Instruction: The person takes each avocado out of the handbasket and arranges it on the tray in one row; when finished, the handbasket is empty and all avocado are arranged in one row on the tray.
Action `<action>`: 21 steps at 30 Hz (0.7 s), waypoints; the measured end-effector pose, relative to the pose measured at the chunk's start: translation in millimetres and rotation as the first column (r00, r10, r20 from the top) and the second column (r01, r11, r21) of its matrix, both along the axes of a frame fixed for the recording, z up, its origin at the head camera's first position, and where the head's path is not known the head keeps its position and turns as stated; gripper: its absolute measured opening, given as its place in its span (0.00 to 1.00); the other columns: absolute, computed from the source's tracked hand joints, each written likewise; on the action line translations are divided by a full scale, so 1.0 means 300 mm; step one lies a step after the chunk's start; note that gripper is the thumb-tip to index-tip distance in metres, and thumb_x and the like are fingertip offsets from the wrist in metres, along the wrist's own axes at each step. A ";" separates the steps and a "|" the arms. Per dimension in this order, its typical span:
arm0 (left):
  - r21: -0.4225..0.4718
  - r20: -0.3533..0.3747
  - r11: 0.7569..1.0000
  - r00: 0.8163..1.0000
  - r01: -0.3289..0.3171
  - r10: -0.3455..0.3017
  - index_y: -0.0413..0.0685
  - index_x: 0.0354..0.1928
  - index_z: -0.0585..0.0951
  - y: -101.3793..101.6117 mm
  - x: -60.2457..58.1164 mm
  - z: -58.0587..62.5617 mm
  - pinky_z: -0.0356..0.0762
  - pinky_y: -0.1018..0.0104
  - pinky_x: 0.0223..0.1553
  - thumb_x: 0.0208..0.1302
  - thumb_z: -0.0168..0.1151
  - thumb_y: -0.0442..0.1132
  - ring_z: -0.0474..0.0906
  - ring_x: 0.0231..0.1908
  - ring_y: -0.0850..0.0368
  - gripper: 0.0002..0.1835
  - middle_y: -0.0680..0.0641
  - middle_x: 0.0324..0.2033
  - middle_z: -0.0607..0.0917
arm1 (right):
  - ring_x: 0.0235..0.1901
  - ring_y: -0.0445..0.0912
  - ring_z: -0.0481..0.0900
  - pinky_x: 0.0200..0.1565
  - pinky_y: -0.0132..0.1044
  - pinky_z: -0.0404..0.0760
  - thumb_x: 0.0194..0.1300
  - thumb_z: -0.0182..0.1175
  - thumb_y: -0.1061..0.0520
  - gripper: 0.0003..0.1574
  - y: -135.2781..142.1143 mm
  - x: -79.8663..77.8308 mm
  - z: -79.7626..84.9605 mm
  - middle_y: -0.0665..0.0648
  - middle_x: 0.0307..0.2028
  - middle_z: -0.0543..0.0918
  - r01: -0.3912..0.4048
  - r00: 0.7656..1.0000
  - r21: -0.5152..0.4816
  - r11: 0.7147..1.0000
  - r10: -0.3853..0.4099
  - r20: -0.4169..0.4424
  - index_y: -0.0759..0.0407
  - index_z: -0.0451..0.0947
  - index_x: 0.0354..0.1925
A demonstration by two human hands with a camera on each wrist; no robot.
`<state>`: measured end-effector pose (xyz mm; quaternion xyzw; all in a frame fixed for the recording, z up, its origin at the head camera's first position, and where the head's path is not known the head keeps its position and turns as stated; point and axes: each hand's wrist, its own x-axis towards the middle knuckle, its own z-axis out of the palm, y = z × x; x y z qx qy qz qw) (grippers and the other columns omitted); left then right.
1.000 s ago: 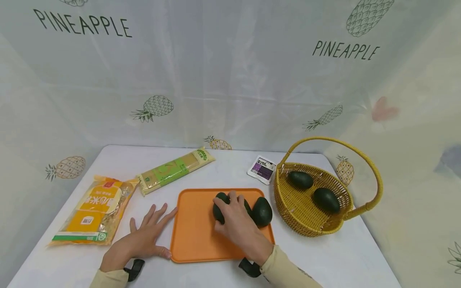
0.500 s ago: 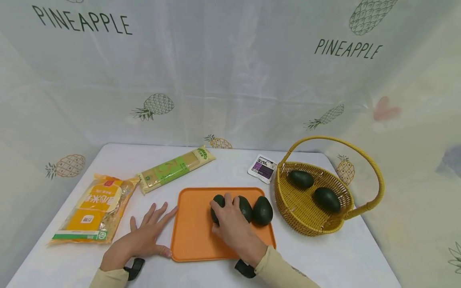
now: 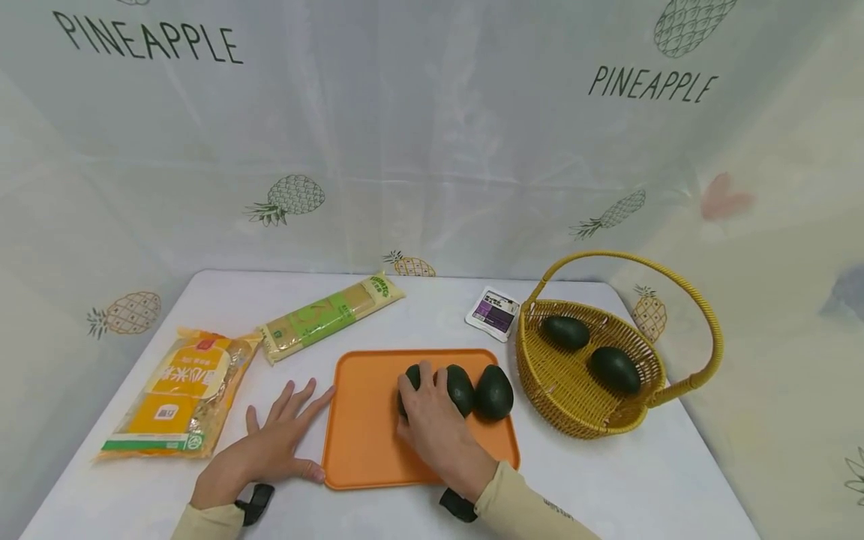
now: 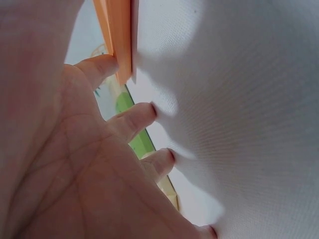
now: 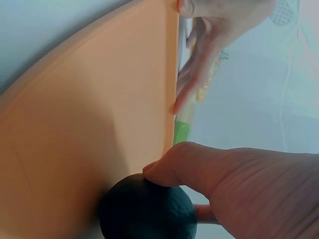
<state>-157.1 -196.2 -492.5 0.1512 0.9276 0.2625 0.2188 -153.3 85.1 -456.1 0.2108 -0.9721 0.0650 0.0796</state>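
Three dark green avocados lie in a row on the orange tray [image 3: 367, 442] in the head view. My right hand [image 3: 442, 435] grips the leftmost avocado [image 3: 411, 376], thumb on its left and fingers over it; the right wrist view shows the thumb pressed on this avocado [image 5: 147, 211]. Beside it are the middle avocado [image 3: 460, 388] and the right avocado [image 3: 494, 394], the latter by the tray's right edge. My left hand [image 3: 266, 454] rests with spread fingers at the tray's left edge. In the left wrist view one fingertip touches the tray's side [image 4: 119, 45].
A yellow woven basket [image 3: 550, 405] with a tall handle stands right of the tray, two avocados [image 3: 613, 370] inside. A purple-and-white packet [image 3: 493, 313] lies beside it. At the left are a yellow food bag [image 3: 178, 390] and a long green-labelled packet [image 3: 331, 316].
My right hand has shifted slightly left with the leftmost avocado, uncovering more of the middle one. The left hand has stayed at the tray's edge.
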 end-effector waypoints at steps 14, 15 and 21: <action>0.001 0.001 1.000 1.000 -0.005 0.005 0.60 0.86 0.54 0.009 0.003 0.009 0.21 0.04 0.63 0.37 0.85 0.65 0.30 0.82 0.20 0.73 0.34 0.87 0.45 | 0.47 0.57 0.73 0.46 0.38 0.84 0.63 0.79 0.49 0.29 0.008 -0.002 -0.004 0.63 0.54 0.78 -0.009 0.999 0.076 0.997 0.013 -0.046 0.59 0.84 0.58; 0.000 0.002 1.000 1.000 -0.005 0.005 0.60 0.86 0.54 0.008 0.003 0.008 0.21 0.04 0.63 0.37 0.85 0.65 0.30 0.82 0.20 0.73 0.34 0.87 0.45 | 0.48 0.57 0.73 0.45 0.37 0.85 0.63 0.79 0.48 0.30 0.007 -0.001 -0.004 0.64 0.55 0.78 -0.006 0.999 0.074 0.997 0.009 -0.041 0.59 0.84 0.58; -0.006 0.000 1.000 1.000 -0.010 0.010 0.61 0.86 0.54 0.006 0.002 0.004 0.20 0.05 0.63 0.37 0.85 0.65 0.30 0.82 0.20 0.73 0.34 0.87 0.45 | 0.51 0.59 0.75 0.42 0.36 0.88 0.64 0.78 0.47 0.31 0.006 0.008 0.003 0.64 0.58 0.78 0.005 1.000 0.063 0.998 -0.004 -0.025 0.57 0.84 0.60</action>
